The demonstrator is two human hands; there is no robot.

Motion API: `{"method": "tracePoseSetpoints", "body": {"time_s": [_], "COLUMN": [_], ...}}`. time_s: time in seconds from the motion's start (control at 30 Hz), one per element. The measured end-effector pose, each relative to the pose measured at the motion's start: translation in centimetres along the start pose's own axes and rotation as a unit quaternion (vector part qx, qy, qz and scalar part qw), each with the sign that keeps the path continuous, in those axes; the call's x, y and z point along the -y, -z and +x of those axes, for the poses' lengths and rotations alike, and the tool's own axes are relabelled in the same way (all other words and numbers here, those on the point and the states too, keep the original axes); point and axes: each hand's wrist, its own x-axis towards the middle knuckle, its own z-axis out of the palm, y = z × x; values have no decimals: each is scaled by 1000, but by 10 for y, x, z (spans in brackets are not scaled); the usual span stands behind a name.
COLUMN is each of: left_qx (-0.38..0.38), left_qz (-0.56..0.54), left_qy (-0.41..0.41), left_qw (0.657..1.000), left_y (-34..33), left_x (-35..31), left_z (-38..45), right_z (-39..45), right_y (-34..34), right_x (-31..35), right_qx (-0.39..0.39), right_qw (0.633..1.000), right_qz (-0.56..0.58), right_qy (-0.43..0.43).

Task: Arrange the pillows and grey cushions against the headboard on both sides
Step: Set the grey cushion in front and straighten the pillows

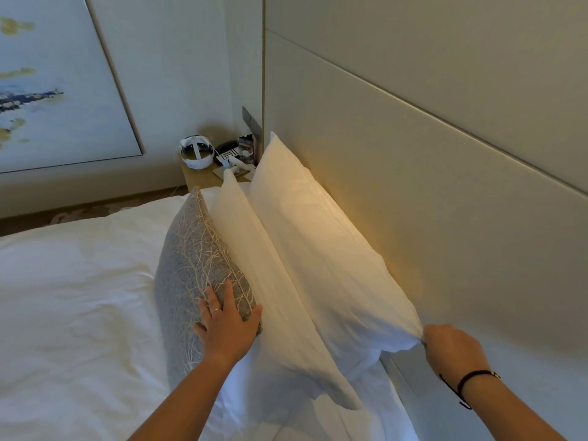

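Two white pillows stand on edge along the beige padded headboard (445, 186). The back pillow (318, 237) leans on the headboard, and the front pillow (270, 281) rests against it. A grey cushion (194, 268) with a pale branch pattern stands upright in front of both. My left hand (227, 323) lies flat, fingers spread, on the cushion's near end. My right hand (451, 348) pinches the near corner of the back pillow.
A white duvet (79, 297) covers the bed on the left. Beyond the pillows, a bedside table (199, 178) carries a white headset (195, 152), a telephone and small items. A framed painting (47, 84) hangs on the left wall.
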Motion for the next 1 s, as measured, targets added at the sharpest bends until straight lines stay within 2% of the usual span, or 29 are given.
{"method": "tracePoseSetpoints", "body": {"time_s": [0.1, 0.27, 0.37, 0.63, 0.87, 1.0], "left_qx": [-4, 6, 9, 13, 22, 107], "left_qz": [-2, -2, -4, -21, 32, 70], "left_qy": [1, 3, -2, -28, -71, -138], "left_qw": [1000, 1000, 1000, 999, 997, 982], "left_y": [-2, -1, 4, 8, -31, -73], "left_x": [-2, -3, -1, -1, -41, -73], "left_z": [1, -1, -4, -33, -92, -147], "right_z": [0, -7, -7, -12, -84, -152], "right_y": [-2, -15, -21, -23, -62, -115], "right_x": [-12, -28, -23, -30, -84, -117], "right_qx": [22, 68, 102, 92, 48, 84], "right_qw": [1000, 997, 995, 994, 986, 959], "right_qz": [-19, 25, 22, 3, 155, 271], "right_qy": [12, -13, 4, 53, 28, -14]}}
